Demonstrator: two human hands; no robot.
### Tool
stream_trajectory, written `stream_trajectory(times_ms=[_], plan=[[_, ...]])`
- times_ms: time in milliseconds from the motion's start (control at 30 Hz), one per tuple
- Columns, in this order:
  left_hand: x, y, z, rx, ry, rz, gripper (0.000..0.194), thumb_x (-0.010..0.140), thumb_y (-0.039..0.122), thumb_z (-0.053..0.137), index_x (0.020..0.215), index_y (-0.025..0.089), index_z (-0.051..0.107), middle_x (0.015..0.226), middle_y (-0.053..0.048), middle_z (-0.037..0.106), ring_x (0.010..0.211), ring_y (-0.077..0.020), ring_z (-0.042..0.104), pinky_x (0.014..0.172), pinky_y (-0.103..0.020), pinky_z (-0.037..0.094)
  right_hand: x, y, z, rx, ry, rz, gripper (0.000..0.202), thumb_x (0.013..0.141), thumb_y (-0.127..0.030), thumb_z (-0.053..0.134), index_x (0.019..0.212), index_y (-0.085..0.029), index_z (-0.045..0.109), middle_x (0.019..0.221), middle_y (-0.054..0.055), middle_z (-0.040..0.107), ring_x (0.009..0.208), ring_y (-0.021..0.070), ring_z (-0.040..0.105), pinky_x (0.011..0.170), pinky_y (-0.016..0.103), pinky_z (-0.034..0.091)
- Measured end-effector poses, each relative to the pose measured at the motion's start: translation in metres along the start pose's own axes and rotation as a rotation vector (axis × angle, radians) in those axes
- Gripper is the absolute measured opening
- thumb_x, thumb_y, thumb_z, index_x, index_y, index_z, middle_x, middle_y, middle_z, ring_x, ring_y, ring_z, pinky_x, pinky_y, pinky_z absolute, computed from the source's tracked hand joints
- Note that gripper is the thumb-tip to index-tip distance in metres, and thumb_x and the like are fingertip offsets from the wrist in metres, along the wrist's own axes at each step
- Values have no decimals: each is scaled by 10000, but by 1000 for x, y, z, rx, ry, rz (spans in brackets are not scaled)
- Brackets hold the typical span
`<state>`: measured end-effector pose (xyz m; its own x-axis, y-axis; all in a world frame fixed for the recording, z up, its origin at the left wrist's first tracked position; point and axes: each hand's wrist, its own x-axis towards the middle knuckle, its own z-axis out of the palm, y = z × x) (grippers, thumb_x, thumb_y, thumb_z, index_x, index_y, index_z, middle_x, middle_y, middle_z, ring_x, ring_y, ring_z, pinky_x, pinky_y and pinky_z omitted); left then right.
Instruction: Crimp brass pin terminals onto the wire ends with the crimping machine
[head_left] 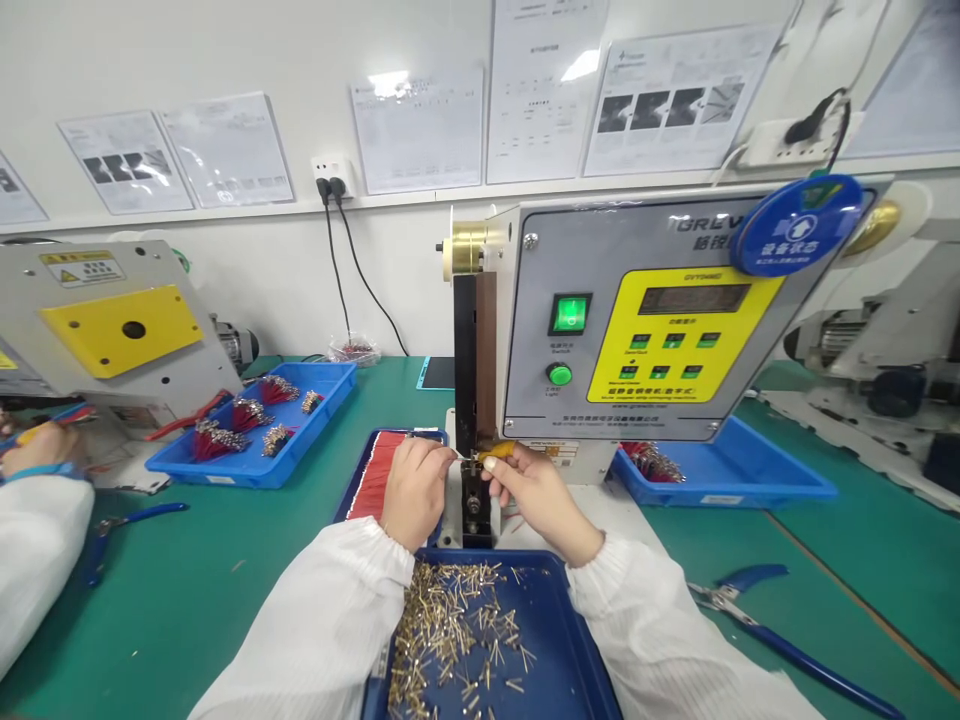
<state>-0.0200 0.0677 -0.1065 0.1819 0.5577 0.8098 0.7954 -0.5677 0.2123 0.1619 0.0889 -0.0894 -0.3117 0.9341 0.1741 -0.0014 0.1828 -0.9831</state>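
Note:
My left hand [417, 486] is closed at the left side of the crimping machine's narrow black head [466, 370], its fingertips pinching something too small to make out. On the other side of the head, my right hand [536, 492] has its fingers closed around a yellow-orange tool [498, 450]. Both sets of fingertips nearly meet at the crimping point. Red wires [375, 473] lie in a dark blue tray behind my left hand. Below the head, a blue tray [551, 620] holds many small brass-coloured pins [442, 625].
Blue trays [251, 475] [750, 490] with red wire bundles stand left and right. Pliers [795, 640] lie at the lower right, with another pair [135, 517] at the left. A person's hand [46, 450] is at the far left beside another machine [112, 310].

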Motion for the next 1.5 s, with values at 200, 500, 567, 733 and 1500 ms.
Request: stream_trajectory(times_ms=[200,500,567,733,1500], plan=[[-1,-2,1,-1,-14,15,184,932,109,424,963,182,590,927,-58,591,922,-195,487,812,-347,425,0,-1,3,11,35,3,290,758,-464,621,719,-192,530,560,-17,558,443,122,486,441,253,418],[-1,-1,0,-11,-12,22,178,932,109,431,974,184,587,934,-55,591,922,-195,484,816,-347,426,-1,-1,3,-10,46,17,269,754,-448,603,717,-191,533,595,-8,577,458,120,493,447,250,420],[-1,-2,0,-10,-15,21,180,931,109,432,972,188,589,936,-54,593,922,-195,487,816,-348,428,-1,-2,3,-8,46,17,271,756,-451,603,721,-192,533,596,-8,577,462,121,494,446,251,424],[-1,-1,0,-14,-4,17,165,937,121,438,961,184,589,928,-53,597,918,-194,492,815,-349,431,-1,-2,4,-3,52,22,272,745,-453,601,718,-191,532,626,0,589,476,122,502,440,249,427],[0,1,-2,5,59,31,151,921,140,486,975,185,619,917,-58,586,915,-183,507,820,-329,448,-1,3,9,39,113,11,357,735,-528,647,723,-194,521,642,7,597,459,118,490,421,242,429]])
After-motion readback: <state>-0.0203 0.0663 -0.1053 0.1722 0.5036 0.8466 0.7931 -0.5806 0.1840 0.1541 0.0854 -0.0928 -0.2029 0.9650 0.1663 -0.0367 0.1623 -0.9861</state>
